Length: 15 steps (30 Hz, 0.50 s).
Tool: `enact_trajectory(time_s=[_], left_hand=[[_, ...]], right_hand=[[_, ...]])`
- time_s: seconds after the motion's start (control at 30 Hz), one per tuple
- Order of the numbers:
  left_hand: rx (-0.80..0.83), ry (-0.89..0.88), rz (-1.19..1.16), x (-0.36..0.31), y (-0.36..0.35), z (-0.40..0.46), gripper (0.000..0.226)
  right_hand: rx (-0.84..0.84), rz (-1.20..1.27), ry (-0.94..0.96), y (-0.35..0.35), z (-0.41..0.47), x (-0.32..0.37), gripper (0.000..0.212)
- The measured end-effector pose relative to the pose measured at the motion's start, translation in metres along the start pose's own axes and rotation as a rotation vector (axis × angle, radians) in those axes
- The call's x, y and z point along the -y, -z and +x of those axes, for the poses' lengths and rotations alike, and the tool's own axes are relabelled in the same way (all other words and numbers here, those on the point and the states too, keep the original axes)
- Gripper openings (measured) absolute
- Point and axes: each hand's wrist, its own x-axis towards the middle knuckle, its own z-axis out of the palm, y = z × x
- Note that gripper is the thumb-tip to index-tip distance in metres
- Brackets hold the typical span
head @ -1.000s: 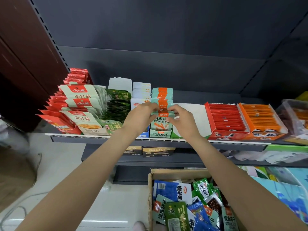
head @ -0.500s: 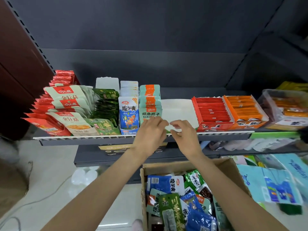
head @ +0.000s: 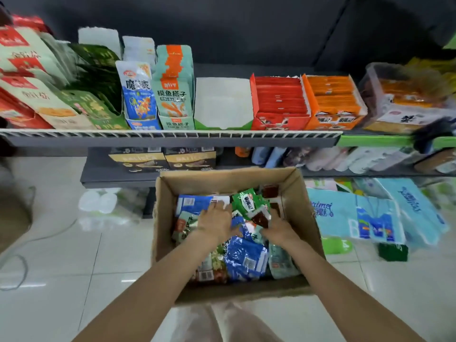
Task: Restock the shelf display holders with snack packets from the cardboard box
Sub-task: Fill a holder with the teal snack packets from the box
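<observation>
The open cardboard box stands on the floor below the shelf, full of mixed snack packets: a large blue one, a green one and others. Both my hands are inside it. My left hand lies on the packets with its fingers stretched toward a blue and white packet. My right hand has its fingertips at a small dark red packet; its grip is unclear. On the shelf stand a blue holder, a teal holder and an empty white holder.
The shelf's front rail runs above the box. Red and orange display boxes sit right of the empty holder; green and red packets fill the left. Blue bags lie on the floor at right, a cable at left.
Both hands have left the teal holder on the shelf and dropped into the cardboard box. My view has tilted down toward the box and floor.
</observation>
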Motion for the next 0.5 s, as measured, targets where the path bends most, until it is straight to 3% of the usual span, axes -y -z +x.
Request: enact_trajectory(time_s=[0.07, 0.13, 0.33, 0.5], left_hand=[[0.086, 0.104, -0.019, 0.003, -0.025, 0.001, 0.084], [0.099, 0.156, -0.1, 0.009, -0.042, 0.0, 0.089], [-0.129, 0.133, -0.125, 0.011, -0.052, -0.003, 0.067], [-0.338, 0.091, -0.136, 0.0, -0.042, 0.007, 0.031]], right_hand=[[0.019, -0.057, -0.039, -0.017, 0.008, -0.017, 0.089], [-0.08, -0.187, -0.008, -0.026, 0.01, -0.022, 0.083], [-0.308, -0.444, 0.201, -0.011, -0.007, -0.005, 0.053], [-0.394, 0.02, 0.418, 0.016, -0.017, 0.007, 0.033]])
